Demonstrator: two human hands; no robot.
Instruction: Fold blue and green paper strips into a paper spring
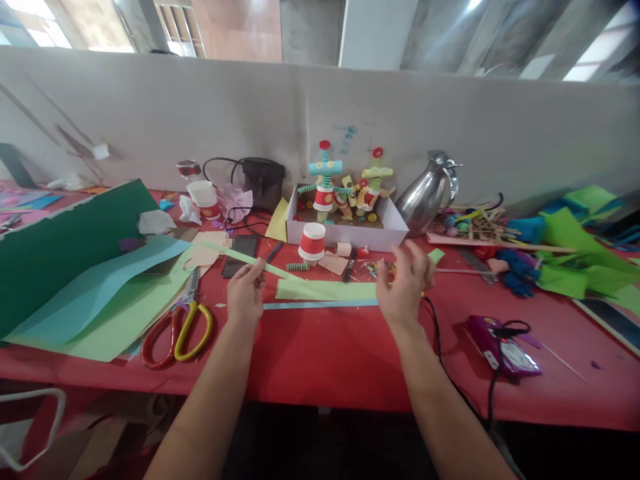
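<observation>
My left hand (246, 293) is closed, pinching a narrow light green paper strip (285, 272) that slants down to the right over the table. My right hand (406, 283) hovers on the other side, fingers curled but apart, with nothing visible between them. Between the hands lies a wider light green paper piece (345, 291), with a thin blue paper strip (320, 305) along its near side. A bit of green paper (436, 256) shows just beyond my right fingers. Behind the strips are a red and white paper cup (313, 243) and a small green paper spring (297, 267).
Large scissors (193, 327) and coloured paper sheets (100, 293) lie left. At the back stand a white box (345, 235) with paper-cup figures and a steel jug (427, 193). A purple corded device (503, 347) and craft scraps (520, 267) are right. The table's front edge is near.
</observation>
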